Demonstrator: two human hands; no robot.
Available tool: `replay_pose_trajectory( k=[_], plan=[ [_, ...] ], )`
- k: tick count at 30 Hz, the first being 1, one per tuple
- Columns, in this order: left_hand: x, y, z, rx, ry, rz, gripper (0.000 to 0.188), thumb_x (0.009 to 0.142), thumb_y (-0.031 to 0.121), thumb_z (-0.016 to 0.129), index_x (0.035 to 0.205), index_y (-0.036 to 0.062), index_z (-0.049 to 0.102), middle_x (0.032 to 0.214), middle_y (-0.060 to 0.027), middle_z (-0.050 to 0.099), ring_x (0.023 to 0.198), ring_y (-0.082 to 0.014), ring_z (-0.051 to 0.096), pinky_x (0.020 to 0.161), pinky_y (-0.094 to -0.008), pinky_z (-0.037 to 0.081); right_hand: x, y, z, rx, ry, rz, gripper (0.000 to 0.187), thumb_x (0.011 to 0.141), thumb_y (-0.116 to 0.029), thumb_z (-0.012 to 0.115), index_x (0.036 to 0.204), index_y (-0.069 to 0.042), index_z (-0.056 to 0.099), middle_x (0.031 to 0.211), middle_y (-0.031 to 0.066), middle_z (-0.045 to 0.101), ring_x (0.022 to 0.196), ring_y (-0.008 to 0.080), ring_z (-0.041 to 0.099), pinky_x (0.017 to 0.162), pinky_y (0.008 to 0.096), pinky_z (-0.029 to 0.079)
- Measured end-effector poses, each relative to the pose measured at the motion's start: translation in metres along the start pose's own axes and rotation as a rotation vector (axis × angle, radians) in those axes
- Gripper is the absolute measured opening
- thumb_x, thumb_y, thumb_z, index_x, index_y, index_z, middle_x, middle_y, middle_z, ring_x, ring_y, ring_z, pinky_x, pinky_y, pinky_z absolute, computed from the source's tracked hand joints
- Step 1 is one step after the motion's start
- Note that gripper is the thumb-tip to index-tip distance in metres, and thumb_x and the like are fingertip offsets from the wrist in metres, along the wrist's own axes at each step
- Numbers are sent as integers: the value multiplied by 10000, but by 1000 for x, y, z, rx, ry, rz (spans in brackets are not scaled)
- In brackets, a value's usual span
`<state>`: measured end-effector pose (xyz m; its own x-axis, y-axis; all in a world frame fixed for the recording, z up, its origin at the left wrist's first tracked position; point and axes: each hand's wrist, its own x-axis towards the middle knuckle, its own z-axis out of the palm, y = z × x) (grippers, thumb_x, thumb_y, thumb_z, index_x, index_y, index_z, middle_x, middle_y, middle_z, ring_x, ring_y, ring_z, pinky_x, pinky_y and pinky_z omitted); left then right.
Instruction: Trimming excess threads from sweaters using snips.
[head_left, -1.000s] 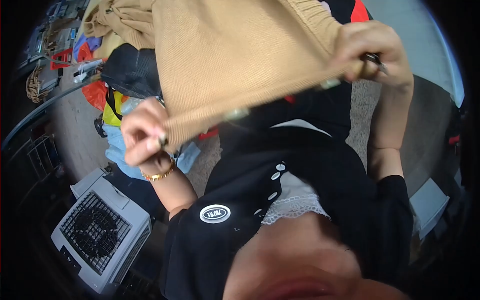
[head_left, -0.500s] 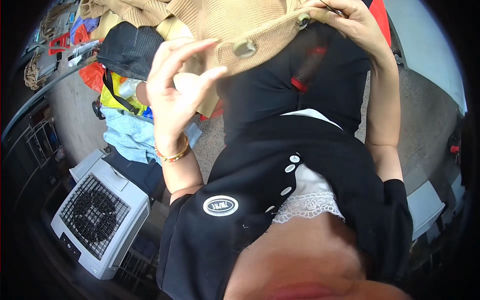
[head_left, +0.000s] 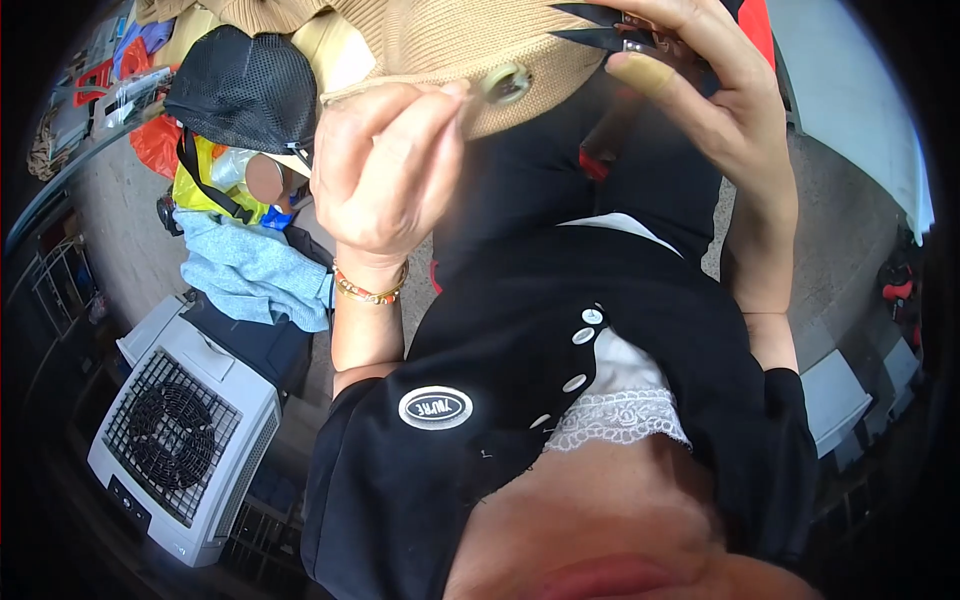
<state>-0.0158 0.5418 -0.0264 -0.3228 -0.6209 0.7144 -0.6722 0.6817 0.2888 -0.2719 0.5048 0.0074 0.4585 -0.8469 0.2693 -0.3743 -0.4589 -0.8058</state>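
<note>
A tan knitted garment [head_left: 430, 45] lies across my lap at the top of the view, with a large marbled button [head_left: 506, 84] at its lower edge. Beside that button, my left hand [head_left: 390, 170] pinches thumb and fingertips together. What sits between those fingertips is too small or blurred to make out. My right hand [head_left: 715, 100] is wrapped round a pair of thread snips [head_left: 590, 28], their dark blades parted and pointing left over the knit. A tan wrap covers the right thumb's tip.
To the left lie a black mesh bag [head_left: 245, 90], a yellow bag [head_left: 205, 185] and light blue cloth [head_left: 250, 265]. A grey-white fan unit [head_left: 185, 430] stands at the lower left. Something red and dark [head_left: 597, 160] rests on my lap under the garment.
My left hand's spread fingers have closed into a pinch beside the button. My right hand has brought the snips' blades into view above the knit. The garment's button has shifted slightly right.
</note>
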Motion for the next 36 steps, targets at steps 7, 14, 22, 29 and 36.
replay_pose_trajectory(
  k=[7,14,22,29,36],
  plan=[
    [-1,9,7,-120,-12,-20,283,664,-55,753,934,31,739,872,-58,686,741,-189,673,628,-270,526,9,-6,6,-47,14,-64,396,785,-48,773,1156,34,664,889,75,592,766,171,535,684,279,422],
    [-7,10,6,-127,-16,-26,273,675,-66,752,934,19,734,871,-73,697,762,-202,679,658,-279,536,17,-7,6,-73,-104,-162,380,783,-45,769,1139,43,669,833,80,580,712,175,561,618,282,442],
    [-16,7,5,-17,12,-178,298,693,-2,803,978,47,732,866,-58,661,743,-191,629,660,-288,503,8,0,12,25,29,-91,386,791,-25,757,1162,29,664,821,65,588,705,139,520,625,256,413],
    [-12,10,16,-61,12,-277,379,656,66,841,1022,107,752,819,-28,579,730,-184,556,627,-281,465,5,-4,13,50,89,-19,379,788,-4,759,1155,26,671,849,56,599,716,123,520,632,243,411],
    [-3,9,19,28,4,-191,335,649,44,816,968,132,767,796,-7,554,703,-166,520,588,-266,421,2,1,14,67,100,-7,383,781,8,763,1153,20,673,845,53,581,707,109,514,621,226,398]
  ],
)
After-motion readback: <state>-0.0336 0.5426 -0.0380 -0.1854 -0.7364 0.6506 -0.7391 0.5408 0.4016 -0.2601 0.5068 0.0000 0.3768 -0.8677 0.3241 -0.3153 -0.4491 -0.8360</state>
